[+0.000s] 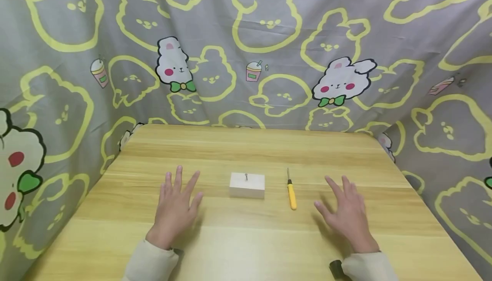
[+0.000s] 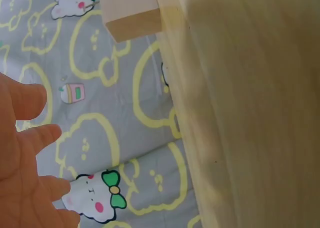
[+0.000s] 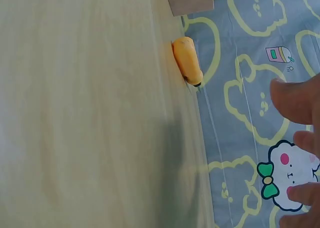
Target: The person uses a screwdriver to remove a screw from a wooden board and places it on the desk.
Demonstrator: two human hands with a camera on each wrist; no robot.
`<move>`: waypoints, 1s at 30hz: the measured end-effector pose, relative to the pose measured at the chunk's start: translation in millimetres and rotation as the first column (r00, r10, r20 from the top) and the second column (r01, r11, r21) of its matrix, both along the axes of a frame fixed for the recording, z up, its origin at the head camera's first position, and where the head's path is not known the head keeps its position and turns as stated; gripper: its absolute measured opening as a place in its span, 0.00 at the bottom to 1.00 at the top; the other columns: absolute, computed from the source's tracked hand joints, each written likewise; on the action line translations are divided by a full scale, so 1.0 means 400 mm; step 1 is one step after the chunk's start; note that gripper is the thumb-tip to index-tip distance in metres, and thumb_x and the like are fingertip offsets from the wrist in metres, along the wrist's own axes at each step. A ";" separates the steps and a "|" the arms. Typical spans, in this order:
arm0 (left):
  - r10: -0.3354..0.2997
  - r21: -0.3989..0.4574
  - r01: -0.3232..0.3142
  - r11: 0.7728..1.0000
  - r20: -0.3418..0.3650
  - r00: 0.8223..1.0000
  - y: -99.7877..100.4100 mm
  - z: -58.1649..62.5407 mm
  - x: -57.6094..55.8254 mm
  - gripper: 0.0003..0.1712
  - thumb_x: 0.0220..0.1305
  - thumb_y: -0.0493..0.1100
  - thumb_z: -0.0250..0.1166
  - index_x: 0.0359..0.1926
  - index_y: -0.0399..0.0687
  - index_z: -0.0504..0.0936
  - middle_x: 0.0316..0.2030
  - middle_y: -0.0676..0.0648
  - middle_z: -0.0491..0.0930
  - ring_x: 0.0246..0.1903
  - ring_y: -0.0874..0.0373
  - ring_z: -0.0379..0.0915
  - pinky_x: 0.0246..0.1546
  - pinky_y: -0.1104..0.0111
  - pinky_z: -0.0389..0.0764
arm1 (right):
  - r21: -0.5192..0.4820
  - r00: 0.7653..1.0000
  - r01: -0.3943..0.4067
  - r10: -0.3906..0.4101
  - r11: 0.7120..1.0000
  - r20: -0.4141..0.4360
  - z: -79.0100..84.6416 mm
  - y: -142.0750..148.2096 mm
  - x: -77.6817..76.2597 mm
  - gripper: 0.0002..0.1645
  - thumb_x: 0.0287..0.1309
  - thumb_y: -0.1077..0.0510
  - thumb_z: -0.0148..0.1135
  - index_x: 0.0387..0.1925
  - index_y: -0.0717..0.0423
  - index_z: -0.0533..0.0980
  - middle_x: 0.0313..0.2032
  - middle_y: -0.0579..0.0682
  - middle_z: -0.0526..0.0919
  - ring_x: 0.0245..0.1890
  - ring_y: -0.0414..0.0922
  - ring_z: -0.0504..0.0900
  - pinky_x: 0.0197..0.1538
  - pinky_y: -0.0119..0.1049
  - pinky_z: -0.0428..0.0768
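A pale wooden block (image 1: 247,186) sits mid-table with a screw (image 1: 246,177) standing upright in its top. To its right lies a screwdriver (image 1: 292,194) with a yellow handle, its thin shaft pointing toward the back. My left hand (image 1: 174,210), fingers spread, hovers left of the block and holds nothing. On the other side my right hand (image 1: 346,217) is also spread and bare, to the right of the screwdriver. The left wrist view shows one end of the block (image 2: 132,22); the right wrist view shows the yellow handle (image 3: 187,61).
The wooden table (image 1: 246,144) has light plank grain. A grey curtain (image 1: 215,29) with yellow outlines and white cartoon animals hangs behind it and along both sides. Dark bands (image 1: 336,269) show at the cuffs of the light sleeves (image 1: 369,267).
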State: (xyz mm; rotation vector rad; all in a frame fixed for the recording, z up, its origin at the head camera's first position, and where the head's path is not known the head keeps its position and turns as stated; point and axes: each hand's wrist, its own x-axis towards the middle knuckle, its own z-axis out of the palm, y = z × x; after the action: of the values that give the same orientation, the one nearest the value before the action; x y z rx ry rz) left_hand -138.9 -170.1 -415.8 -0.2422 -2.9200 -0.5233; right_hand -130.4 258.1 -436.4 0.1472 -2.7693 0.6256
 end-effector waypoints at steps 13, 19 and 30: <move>-0.238 0.260 0.211 0.942 0.074 0.968 0.005 0.008 -0.039 0.35 0.70 0.43 0.59 0.73 0.43 0.57 0.68 0.33 0.60 0.64 0.35 0.61 0.61 0.43 0.65 | -0.190 0.997 -0.076 0.078 0.979 0.000 0.002 -0.001 -0.034 0.35 0.61 0.51 0.64 0.66 0.58 0.65 0.69 0.70 0.56 0.65 0.72 0.57 0.58 0.73 0.59; -0.295 0.385 0.216 0.897 0.159 0.942 0.047 0.020 -0.103 0.35 0.68 0.44 0.62 0.71 0.46 0.60 0.65 0.37 0.67 0.58 0.40 0.71 0.55 0.47 0.74 | -0.223 0.984 -0.163 0.174 0.961 0.028 0.011 0.008 -0.079 0.30 0.63 0.54 0.64 0.62 0.62 0.68 0.62 0.66 0.69 0.59 0.66 0.70 0.57 0.62 0.71; -0.419 0.391 0.331 0.859 0.166 0.893 0.134 0.013 -0.203 0.35 0.61 0.44 0.69 0.67 0.46 0.68 0.66 0.43 0.67 0.57 0.43 0.71 0.55 0.50 0.75 | -0.134 0.876 -0.454 0.468 0.881 0.112 -0.008 -0.011 -0.175 0.30 0.55 0.65 0.69 0.59 0.61 0.72 0.61 0.61 0.73 0.62 0.61 0.69 0.63 0.58 0.67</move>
State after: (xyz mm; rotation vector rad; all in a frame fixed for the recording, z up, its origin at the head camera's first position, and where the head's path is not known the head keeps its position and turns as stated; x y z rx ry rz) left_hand -219.9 -116.5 -410.8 -0.7621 -2.9367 -1.2063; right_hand -200.6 253.7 -439.4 0.7909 -2.8388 0.9247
